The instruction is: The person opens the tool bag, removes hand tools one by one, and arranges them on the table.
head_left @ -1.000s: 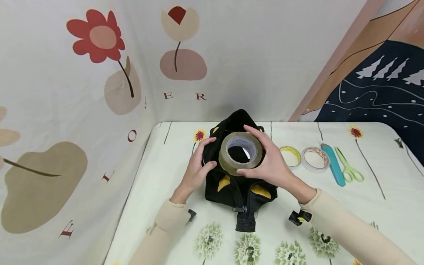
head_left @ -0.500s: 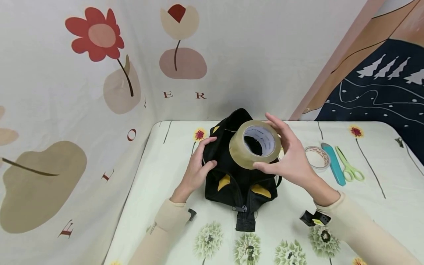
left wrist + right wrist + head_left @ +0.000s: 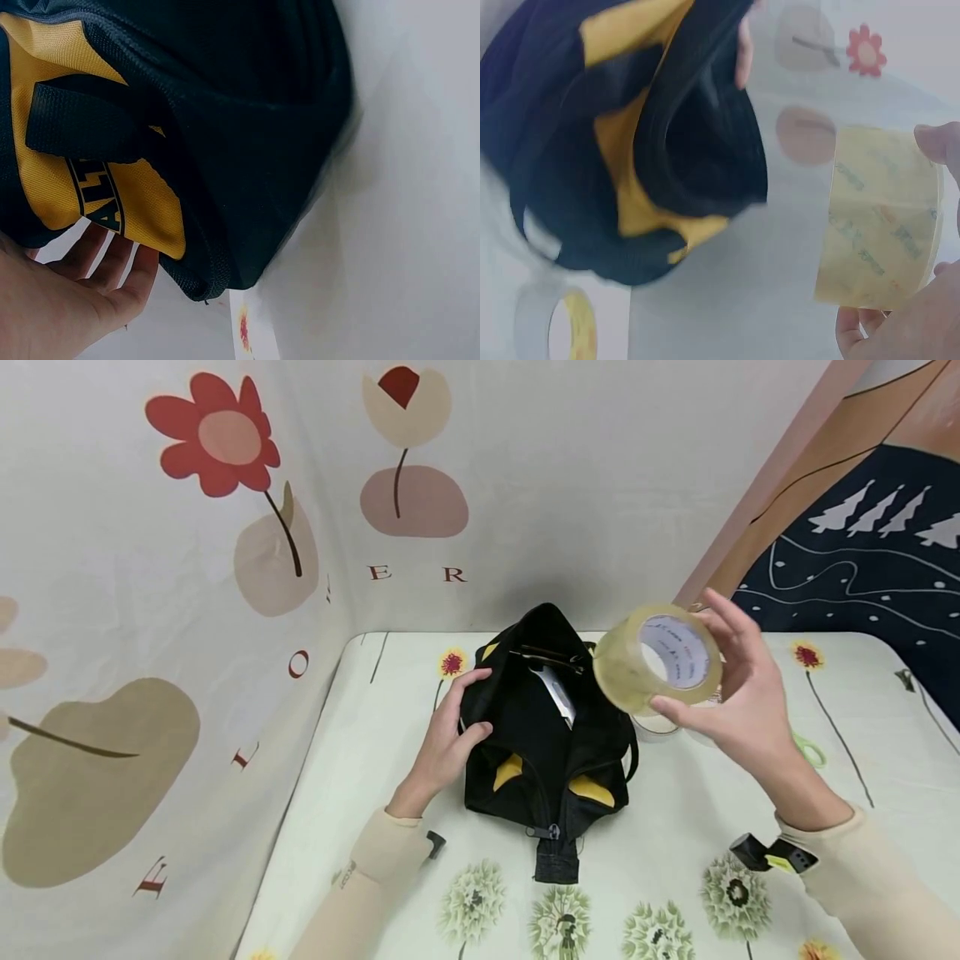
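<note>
A black bag with yellow patches (image 3: 551,785) lies on the table, its zipped mouth spread open and a whitish object (image 3: 555,693) inside. My left hand (image 3: 442,747) holds the bag's left edge, thumb over the rim; in the left wrist view its fingers (image 3: 135,281) lie against the outer side. Right of the mouth, my right hand (image 3: 757,718) grips a wide roll of clear yellowish packing tape (image 3: 626,664) by its right rim, raised above the table. Printed marks show through the tape roll (image 3: 881,217) in the right wrist view.
Behind the raised roll, a smaller tape roll (image 3: 656,728) is partly covered. A green scissors handle (image 3: 810,750) shows beside my right wrist. A printed cloth wall (image 3: 525,568) rises behind the white flowered table (image 3: 390,718).
My right hand has lifted the packing tape out of the bag's mouth and carried it right, tilting it. The bag's inside is now uncovered. My left hand has stayed in place.
</note>
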{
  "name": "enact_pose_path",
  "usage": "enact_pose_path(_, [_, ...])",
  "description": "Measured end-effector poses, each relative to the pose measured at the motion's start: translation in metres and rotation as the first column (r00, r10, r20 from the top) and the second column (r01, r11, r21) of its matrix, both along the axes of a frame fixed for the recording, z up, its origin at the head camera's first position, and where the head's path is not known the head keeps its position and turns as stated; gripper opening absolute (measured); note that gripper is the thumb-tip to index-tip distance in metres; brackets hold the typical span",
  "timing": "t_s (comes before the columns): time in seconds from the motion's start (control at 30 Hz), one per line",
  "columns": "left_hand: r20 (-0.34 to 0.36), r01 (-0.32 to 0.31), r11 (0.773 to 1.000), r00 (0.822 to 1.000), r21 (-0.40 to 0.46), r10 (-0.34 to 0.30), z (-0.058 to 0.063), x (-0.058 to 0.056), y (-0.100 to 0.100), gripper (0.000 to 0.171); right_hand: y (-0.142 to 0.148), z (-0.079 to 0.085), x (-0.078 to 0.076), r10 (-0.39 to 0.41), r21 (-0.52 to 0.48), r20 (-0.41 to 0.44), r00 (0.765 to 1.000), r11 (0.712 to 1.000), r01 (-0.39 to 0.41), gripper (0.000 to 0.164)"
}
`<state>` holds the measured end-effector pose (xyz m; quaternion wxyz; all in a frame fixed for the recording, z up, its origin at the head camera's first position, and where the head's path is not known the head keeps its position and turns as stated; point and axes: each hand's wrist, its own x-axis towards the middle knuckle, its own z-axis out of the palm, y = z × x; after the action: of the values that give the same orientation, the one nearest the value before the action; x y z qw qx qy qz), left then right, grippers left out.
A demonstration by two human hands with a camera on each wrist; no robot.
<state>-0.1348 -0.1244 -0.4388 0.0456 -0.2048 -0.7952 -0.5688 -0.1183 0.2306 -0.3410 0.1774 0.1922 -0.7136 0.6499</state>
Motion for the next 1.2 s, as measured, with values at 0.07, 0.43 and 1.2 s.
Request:
enact_pose_path(0.07, [-0.001, -0.001, 1.0, 1.0, 0.004, 0.001, 0.0, 0.0, 0.0, 0.071, 0.011, 0.0, 0.0, -0.064, 0.011, 0.031, 0.997, 0.998, 0.063, 0.117])
enact_pose_path(0.43, [-0.007, 0.006, 1.0, 1.0, 0.01, -0.006, -0.003, -0.002, 0.0, 0.07, 0.073, -0.018, 0.0, -0.462, 0.248, 0.042, 0.886, 0.864, 0.438, 0.114])
enact_pose_path(1.2, [-0.067, 0.045, 0.997, 0.997, 0.062, -0.041, -0.018, -0.008, -0.001, 0.068, 0.17, -0.074, -0.001, -0.755, 0.464, 0.092, 0.649, 0.609, 0.643, 0.098])
